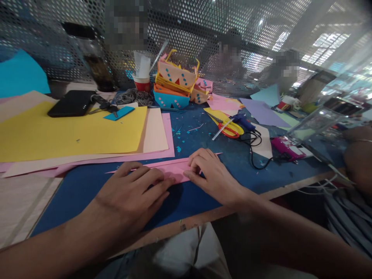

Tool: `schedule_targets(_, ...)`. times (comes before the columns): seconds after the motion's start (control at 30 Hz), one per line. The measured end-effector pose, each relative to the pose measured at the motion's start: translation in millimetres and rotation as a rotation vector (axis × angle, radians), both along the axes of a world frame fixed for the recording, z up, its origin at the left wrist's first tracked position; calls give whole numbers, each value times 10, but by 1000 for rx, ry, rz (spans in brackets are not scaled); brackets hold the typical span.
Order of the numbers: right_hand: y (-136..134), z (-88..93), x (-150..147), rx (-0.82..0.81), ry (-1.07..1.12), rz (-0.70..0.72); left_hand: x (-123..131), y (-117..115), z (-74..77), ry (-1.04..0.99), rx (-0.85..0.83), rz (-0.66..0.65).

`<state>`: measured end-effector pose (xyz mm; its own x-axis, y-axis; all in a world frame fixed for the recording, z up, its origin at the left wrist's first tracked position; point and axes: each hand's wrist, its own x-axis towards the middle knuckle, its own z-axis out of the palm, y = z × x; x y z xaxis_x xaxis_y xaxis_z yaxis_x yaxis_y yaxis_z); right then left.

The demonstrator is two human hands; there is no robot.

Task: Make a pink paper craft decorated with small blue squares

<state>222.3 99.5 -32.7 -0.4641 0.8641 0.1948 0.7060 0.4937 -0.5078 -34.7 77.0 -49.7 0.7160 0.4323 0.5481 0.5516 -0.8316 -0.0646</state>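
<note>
1. On my head view, the folded pink paper (176,169) lies on the blue table (84,193), near the front edge.
2. Left hand (136,190) spreads over it, fingers outstretched; gripping, I can't tell.
3. Right hand (211,176) curls its fingers on it; pinching, can't tell.

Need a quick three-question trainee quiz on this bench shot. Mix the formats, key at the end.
1. What colour is the folded paper that the left hand touches?
A) blue
B) pink
C) yellow

2. True or false: the right hand is holding the scissors.

3. Fill in: in the picture, the red cup stands to the ____ of the stacked paper crafts.

Key: 1. B; 2. False, it is at the folded paper; 3. left.
</note>
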Motion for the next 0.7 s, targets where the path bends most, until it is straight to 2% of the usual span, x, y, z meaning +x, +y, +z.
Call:
schedule_targets(0.3, 7, -8, 11, 6, 1, 9, 2, -1, 18, 15, -12, 7)
schedule_targets(0.7, 3, -7, 12, 9, -24, 5, -6, -4, -29, -4, -27, 39)
